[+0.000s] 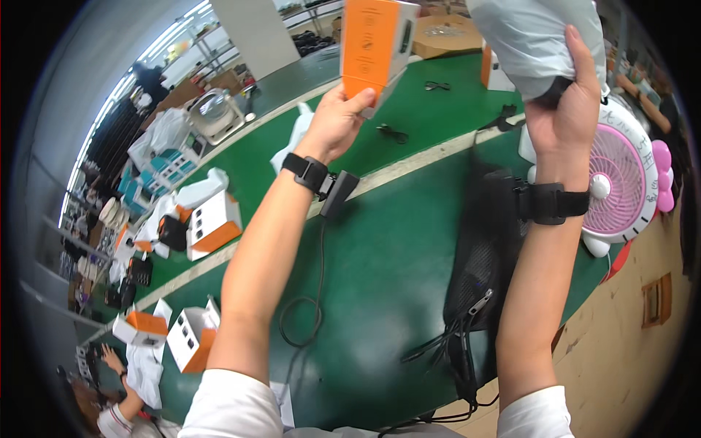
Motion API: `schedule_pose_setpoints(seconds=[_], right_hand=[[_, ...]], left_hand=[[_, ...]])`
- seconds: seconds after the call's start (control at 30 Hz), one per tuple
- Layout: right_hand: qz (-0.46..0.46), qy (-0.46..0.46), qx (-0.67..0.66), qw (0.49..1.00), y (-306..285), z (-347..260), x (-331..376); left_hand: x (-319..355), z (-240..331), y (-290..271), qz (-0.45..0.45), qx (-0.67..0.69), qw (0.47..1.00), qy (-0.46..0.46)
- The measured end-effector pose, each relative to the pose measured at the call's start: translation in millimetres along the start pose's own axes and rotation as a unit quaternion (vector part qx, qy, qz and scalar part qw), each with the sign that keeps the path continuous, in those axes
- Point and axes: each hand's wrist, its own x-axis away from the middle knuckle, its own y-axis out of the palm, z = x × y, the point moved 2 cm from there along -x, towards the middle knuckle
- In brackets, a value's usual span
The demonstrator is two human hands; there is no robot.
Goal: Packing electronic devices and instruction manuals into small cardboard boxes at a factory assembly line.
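Above the table (372,292), left hand (337,120) grips box (369,44); upturned right hand (564,120), bag (533,44).

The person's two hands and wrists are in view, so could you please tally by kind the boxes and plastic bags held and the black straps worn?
Orange-and-white box, in the left hand: 1
Pale plastic bag, in the right hand: 1
Black wrist straps: 2
Total: 4

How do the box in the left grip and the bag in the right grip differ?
The box is orange and white; the bag is pale. The box has flat faces and straight edges; the bag is wrinkled. The bag looks wider in view than the box. Both are held up, by the left grip and right grip respectively.
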Motion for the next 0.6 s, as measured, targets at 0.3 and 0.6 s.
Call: schedule_pose_setpoints(seconds=[0.3,0.6], right_hand=[[-0.143,0.167,-0.12,0.968,37,19,38],[-0.235,0.271,-0.195,0.913,48,38,63]], left_hand=[[109,54,-37,0.014,0.177,0.98,0.09],[141,67,-25,0.057,0.054,0.992,0.097]])
